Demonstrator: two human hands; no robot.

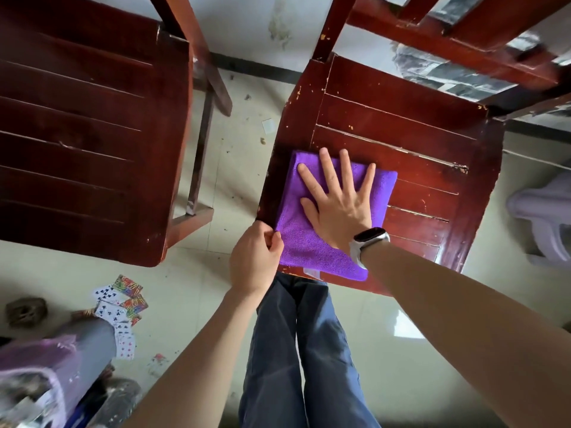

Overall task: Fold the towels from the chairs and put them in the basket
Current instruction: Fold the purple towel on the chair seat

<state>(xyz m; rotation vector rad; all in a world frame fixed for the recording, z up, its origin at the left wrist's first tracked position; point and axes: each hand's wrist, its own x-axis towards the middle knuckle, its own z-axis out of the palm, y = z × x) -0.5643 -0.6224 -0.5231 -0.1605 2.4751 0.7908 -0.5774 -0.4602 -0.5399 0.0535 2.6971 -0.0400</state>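
Now we are flattening the purple towel [312,242], which lies folded into a thick rectangle on the near left corner of the right-hand wooden chair [432,168], its near edge just over the front of the seat. To do this step well, we judge it best to keep the right hand [336,205] pressing evenly so the layers do not slide, while the left hand [255,261] draws its corner taut and lines the edges up before any further fold; a small white tag shows at the near edge, a handy check that the edges meet. Our right hand is spread flat, palm down, fingers straight and fanned toward the chair back, a smartwatch [369,239] on the wrist and the forearm coming in from the lower right. Our left hand is curled, fingers and thumb pinching the towel's near left corner at the seat's edge. The two hands sit close but do not touch. We cannot see a basket clearly here; the left-hand chair [92,125] holds no towel.
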